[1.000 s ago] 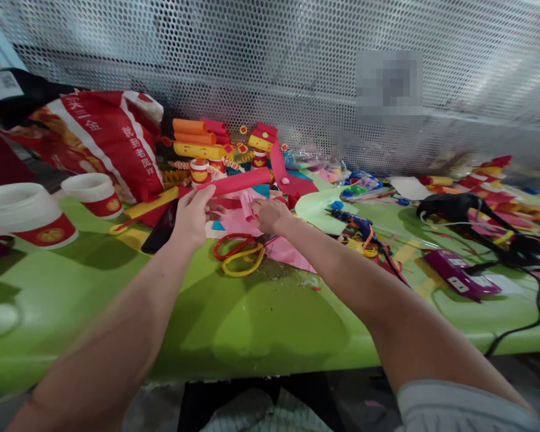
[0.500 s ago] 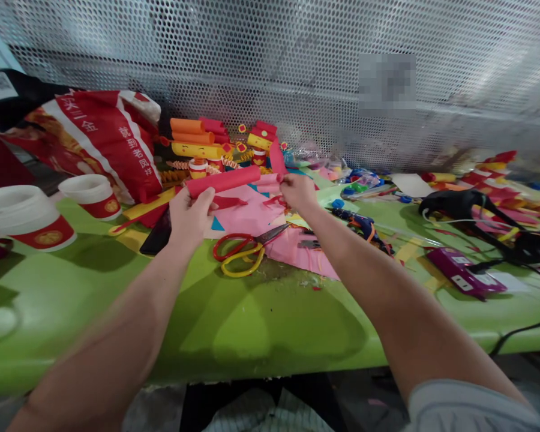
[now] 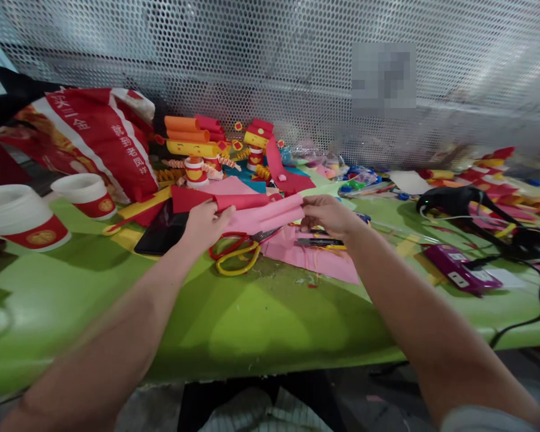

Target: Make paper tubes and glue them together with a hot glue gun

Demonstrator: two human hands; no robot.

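A sheet of pink paper (image 3: 267, 216), curled along its far edge, stretches between my two hands above the table. My left hand (image 3: 208, 223) is closed on its left end, thumb on top. At the right end, my right hand (image 3: 332, 216) pinches the paper between thumb and fingers. Red paper (image 3: 242, 201) lies just behind the pink sheet, beside my left fingers. Scissors (image 3: 238, 255) with one red and one yellow handle loop rest in front, blades partly under the pink paper. A black phone (image 3: 161, 231) lies left of my left hand.
Paper figures (image 3: 195, 168) stand at the back before a perforated metal panel (image 3: 270, 72). Paper cups (image 3: 85, 195) and a red bag (image 3: 99, 141) are at left. A purple box (image 3: 461, 269) with a black cable lies right on the green table (image 3: 252, 324).
My left hand has let go of the red paper roll, which now lies behind, and has taken the pink paper. My right hand has moved right and nearer with the pink paper's end.
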